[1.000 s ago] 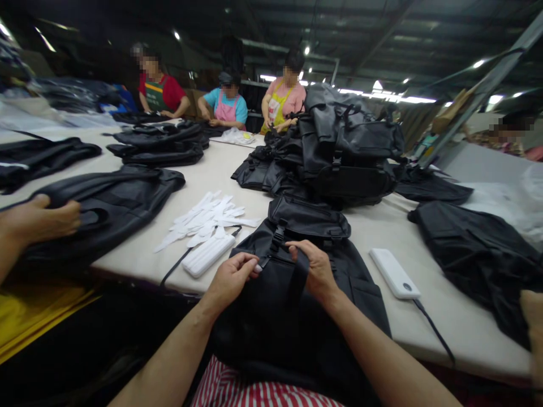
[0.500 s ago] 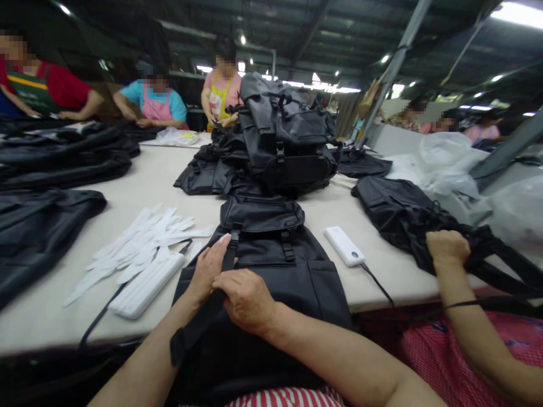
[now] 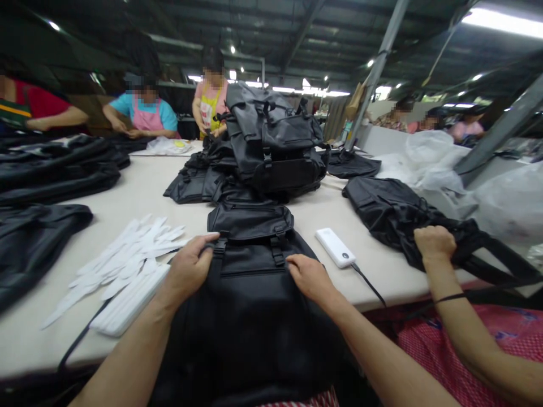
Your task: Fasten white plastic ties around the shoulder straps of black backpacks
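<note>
"Pale table; where's the backpack?"

"At its near edge."

"Hands?"

"Left hand curled, thumb at the left buckle; can't tell if it grips. Right hand pinched closed beside the right buckle, on what I can't tell."

"Around?"

"White strips left, power bank right, bag pile behind"

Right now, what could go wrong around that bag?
The cable of the right-hand white power bank runs to the edge of the table near the right forearm and might snag. The loose white strips beside the left forearm could get swept aside. The piled backpacks behind the black backpack look uneven and might slide.
</note>
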### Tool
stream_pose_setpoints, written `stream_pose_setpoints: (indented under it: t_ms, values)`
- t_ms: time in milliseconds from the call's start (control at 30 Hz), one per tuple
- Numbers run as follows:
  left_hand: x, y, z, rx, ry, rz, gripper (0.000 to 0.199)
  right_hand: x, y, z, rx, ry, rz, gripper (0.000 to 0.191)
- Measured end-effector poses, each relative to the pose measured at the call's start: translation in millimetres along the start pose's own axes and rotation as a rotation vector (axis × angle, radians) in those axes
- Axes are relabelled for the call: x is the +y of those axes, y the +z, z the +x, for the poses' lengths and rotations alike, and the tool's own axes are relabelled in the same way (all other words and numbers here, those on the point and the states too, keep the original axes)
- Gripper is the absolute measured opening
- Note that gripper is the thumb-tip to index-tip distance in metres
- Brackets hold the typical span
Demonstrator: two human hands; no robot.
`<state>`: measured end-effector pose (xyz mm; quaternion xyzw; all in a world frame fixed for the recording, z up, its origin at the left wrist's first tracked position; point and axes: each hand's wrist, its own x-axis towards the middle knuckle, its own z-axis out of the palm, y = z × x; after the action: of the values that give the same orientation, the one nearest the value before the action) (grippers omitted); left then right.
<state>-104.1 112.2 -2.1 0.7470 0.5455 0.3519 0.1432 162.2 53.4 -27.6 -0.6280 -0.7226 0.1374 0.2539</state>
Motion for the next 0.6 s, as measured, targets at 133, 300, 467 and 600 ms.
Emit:
stream_pose_setpoints:
  t_ms: [133,300,467,600]
  values:
    - [45,46.7,19,-0.436,-0.013,-0.146,0.022,29,4,18,-0.053,0.122,-0.076,0.021]
    - [51,118.6,48,-0.543,-0.374,-0.255,0.017,31,19,36,-0.062,0.201,0.025,0.033]
    - [42,141.3,62,-0.463,-0.538,-0.355,0.034,40,29,61,-0.071,0.187,0.149,0.035]
    - [42,134.0,51,-0.431,-0.439,-0.481,0.026,45,28,68,-0.029,0.343,0.550,0.046]
